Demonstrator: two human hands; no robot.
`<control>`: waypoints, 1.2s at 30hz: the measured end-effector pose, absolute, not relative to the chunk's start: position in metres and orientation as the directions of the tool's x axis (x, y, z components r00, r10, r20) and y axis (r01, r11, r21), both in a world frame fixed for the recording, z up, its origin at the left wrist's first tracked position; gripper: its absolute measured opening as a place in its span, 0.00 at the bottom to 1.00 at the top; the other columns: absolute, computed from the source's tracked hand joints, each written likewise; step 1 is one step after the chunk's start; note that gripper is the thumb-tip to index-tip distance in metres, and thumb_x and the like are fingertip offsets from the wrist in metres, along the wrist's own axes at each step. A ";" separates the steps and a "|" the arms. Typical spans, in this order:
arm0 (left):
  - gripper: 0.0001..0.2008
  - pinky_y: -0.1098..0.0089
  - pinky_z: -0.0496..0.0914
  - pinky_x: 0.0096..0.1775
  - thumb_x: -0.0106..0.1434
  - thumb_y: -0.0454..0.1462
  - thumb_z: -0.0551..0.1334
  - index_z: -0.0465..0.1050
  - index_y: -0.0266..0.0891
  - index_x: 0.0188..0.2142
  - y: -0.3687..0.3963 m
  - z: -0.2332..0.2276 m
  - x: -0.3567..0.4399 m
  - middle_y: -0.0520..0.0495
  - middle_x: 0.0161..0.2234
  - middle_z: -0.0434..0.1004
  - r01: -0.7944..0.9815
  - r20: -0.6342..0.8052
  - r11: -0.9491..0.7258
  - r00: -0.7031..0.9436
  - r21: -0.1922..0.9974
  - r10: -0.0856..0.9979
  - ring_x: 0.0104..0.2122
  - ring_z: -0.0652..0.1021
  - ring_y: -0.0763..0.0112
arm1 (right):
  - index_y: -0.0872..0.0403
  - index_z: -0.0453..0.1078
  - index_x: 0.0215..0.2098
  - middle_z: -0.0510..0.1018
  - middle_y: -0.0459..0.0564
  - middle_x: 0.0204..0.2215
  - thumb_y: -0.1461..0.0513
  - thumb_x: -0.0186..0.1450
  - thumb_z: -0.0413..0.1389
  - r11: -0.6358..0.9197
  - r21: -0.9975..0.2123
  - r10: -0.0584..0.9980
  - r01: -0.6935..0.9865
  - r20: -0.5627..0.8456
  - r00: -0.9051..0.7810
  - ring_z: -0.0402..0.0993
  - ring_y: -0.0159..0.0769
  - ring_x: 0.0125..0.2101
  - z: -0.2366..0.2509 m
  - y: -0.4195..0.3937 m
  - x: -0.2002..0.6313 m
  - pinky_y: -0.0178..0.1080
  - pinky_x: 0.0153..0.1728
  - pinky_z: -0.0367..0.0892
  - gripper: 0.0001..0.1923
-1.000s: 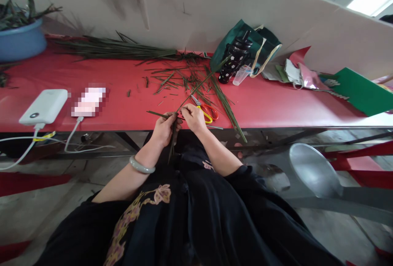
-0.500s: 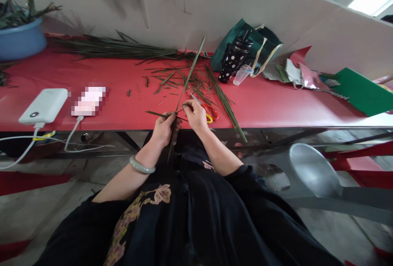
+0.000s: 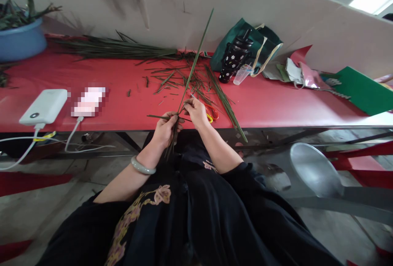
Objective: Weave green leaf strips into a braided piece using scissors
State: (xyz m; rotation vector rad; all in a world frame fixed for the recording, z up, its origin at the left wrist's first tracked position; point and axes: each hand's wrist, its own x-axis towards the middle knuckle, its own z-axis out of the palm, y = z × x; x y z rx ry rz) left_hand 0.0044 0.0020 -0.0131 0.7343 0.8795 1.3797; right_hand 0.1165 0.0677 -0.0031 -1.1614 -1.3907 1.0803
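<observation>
At the table's front edge, my left hand (image 3: 167,127) pinches the crossing of several green leaf strips (image 3: 194,64). One long strip rises from there toward the wall, a short end sticks out to the left, and other ends hang down over my lap. Close beside it on the right, my right hand (image 3: 195,112) is closed, thumb against fingers, on a thin strip near the crossing. Scissors (image 3: 211,112) with red and yellow handles lie on the table, partly hidden behind my right hand.
Loose leaf scraps (image 3: 167,79) and a leaf bundle (image 3: 227,104) lie on the red table (image 3: 123,112). Long leaves (image 3: 119,48) are stacked along the wall. A black tumbler (image 3: 235,59), a plastic cup (image 3: 243,74) and a green bag (image 3: 227,40) stand right; a power bank (image 3: 44,106) and phone (image 3: 89,101) left.
The long strip now stands higher, its tip against the wall. Both hands have shifted slightly to the right, keeping their hold close together.
</observation>
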 end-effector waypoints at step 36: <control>0.18 0.77 0.64 0.19 0.45 0.39 0.68 0.59 0.38 0.28 0.007 -0.026 0.002 0.56 0.20 0.69 -0.559 -0.015 0.005 -0.013 0.829 1.000 0.15 0.71 0.79 | 0.56 0.69 0.28 0.71 0.43 0.22 0.58 0.60 0.48 0.314 -0.703 0.935 0.638 0.114 -0.335 0.65 0.27 0.25 0.022 0.054 0.106 0.30 0.28 0.57 0.11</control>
